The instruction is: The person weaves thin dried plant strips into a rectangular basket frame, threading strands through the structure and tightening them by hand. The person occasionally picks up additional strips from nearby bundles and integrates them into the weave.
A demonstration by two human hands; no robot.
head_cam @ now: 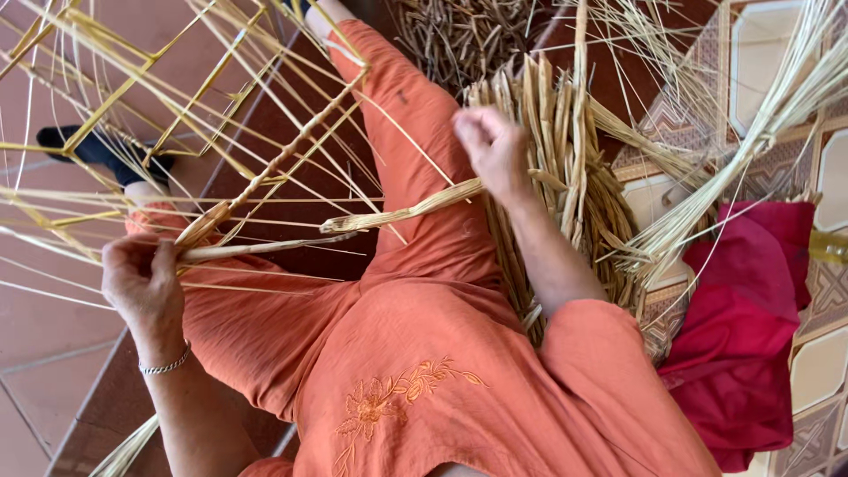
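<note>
I see my left hand (141, 283) low on the left, fingers clenched around the gathered ends of several pale straw strands (256, 247) where they meet a twisted stalk. From that grip an open straw framework (132, 115) fans up and out toward the top left, its thin ribs crossing one another, with a braided spine (283, 155) running diagonally up from my fist. A silver bracelet (165, 364) sits on that wrist.

My right hand (495, 150) is up at centre, fingers closed on a flattened straw strip (402, 212) that stretches leftward over my lap and ends free near the framework. Just behind that hand lies a thick bundle of straw (565, 177), stalks upright and packed, leaning against my right side. More loose stalks (760, 124) splay toward the top right over the patterned floor tiles (826, 291). A red cloth (751, 344) lies crumpled on those tiles beside me. My orange trousers (415, 141) and tunic fill the lower middle, and a dark-socked foot (97, 150) shows behind the framework.
</note>
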